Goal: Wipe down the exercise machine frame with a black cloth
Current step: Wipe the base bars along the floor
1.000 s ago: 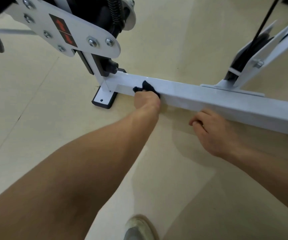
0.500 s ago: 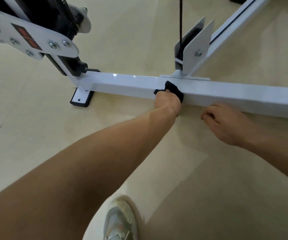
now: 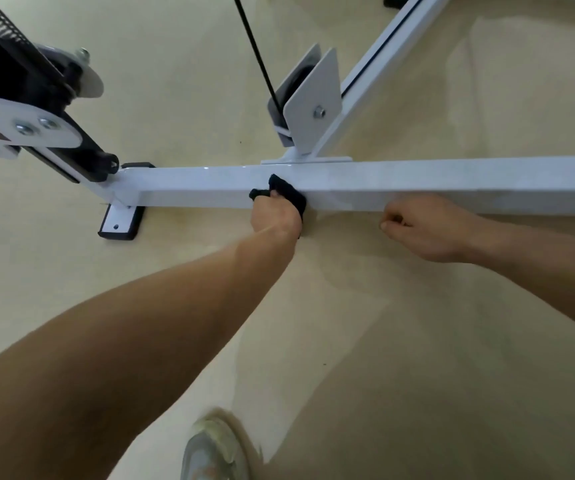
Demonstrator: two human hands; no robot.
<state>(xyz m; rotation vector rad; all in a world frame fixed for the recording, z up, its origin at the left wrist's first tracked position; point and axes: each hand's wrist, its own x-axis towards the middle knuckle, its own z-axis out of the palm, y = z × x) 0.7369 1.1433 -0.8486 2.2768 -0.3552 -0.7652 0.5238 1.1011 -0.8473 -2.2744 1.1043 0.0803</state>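
Observation:
A white square floor beam of the exercise machine runs left to right across the beige floor. My left hand grips a black cloth and presses it against the beam's near face and top edge, just below the pulley bracket. My right hand hovers low in front of the beam to the right, fingers loosely curled, holding nothing.
A white pulley bracket with a black cable rises behind the beam, with a slanted white rail beyond. A black-and-white pivot plate overhangs the left. A black foot pad ends the beam. My shoe is below.
My left hand has slid the cloth rightwards along the beam, from near the left end to below the pulley bracket. My right hand has kept its place ahead of it, to the right.

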